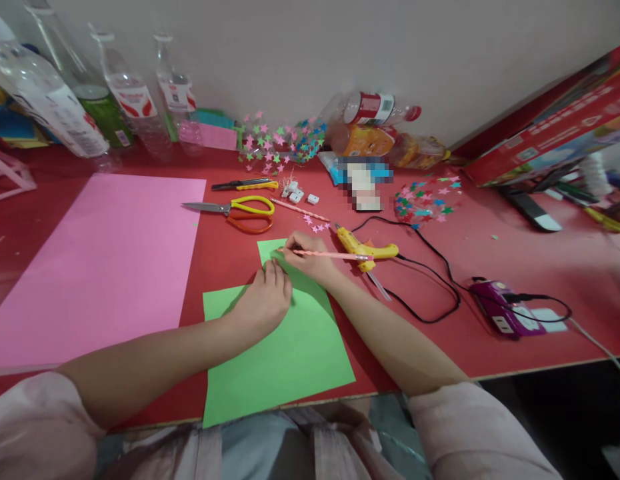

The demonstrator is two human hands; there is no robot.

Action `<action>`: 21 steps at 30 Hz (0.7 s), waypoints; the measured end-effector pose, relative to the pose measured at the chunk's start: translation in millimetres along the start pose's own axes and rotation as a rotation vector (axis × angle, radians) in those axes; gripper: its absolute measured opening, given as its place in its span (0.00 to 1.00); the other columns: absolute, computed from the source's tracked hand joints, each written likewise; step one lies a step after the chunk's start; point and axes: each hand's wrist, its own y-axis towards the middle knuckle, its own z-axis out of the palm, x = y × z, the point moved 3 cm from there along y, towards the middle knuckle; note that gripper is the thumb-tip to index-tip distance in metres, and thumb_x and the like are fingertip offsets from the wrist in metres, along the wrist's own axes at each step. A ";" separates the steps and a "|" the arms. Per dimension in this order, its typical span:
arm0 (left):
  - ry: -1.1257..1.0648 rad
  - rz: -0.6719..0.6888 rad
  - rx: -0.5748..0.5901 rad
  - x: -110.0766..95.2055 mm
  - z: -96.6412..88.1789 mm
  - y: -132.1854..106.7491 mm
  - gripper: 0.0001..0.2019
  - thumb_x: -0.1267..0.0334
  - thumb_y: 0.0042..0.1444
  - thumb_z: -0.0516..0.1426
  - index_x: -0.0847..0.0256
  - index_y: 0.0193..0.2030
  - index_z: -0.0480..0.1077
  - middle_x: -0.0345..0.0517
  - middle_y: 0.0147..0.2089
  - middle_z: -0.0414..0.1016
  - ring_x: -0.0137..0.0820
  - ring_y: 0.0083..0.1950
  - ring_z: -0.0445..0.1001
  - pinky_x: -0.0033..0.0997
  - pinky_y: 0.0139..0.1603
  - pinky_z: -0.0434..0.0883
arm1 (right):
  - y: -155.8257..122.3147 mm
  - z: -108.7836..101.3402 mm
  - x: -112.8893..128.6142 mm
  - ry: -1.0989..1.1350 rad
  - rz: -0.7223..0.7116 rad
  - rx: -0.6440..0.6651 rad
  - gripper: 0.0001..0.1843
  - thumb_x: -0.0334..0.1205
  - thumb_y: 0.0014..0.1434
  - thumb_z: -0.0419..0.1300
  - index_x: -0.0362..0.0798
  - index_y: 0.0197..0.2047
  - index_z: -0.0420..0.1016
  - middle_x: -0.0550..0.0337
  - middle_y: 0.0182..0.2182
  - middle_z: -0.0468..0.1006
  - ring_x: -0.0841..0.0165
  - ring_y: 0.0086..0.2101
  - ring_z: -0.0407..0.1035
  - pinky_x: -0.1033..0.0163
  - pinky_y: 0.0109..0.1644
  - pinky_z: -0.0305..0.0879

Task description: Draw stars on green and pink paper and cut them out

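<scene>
My right hand (310,259) is closed around a pink striped pencil (340,255) with an eraser end. Its tip is at the upper part of a green sheet of paper (275,353), which has a narrower strip at the top. My left hand (267,293) lies on the same sheet, fingers stretched out and resting just below the pencil tip. A second pink striped pencil (300,209) lies beyond my hands. Scissors (230,209) with yellow and orange handles lie to the upper left, and a yellow glue gun (367,250) is right of my right hand.
A large pink sheet (110,260) covers the left side. Plastic bottles (133,100) stand at the back left. Star-covered clear plastic pieces (425,202) sit farther back. The black cord (443,257) loops to a purple power strip (505,310). A red box (555,120) leans at right.
</scene>
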 end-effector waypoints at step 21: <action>0.014 -0.017 0.049 5.3 -3.0 -1.6 0.19 0.79 0.57 0.44 0.77 0.52 0.68 0.72 0.54 0.72 0.44 0.55 0.73 0.43 0.49 0.71 | 3.6 -17.0 -20.2 0.198 0.107 -0.002 0.02 0.37 0.48 0.57 0.48 0.27 0.66 0.64 0.22 0.69 0.73 0.24 0.60 0.67 0.27 0.55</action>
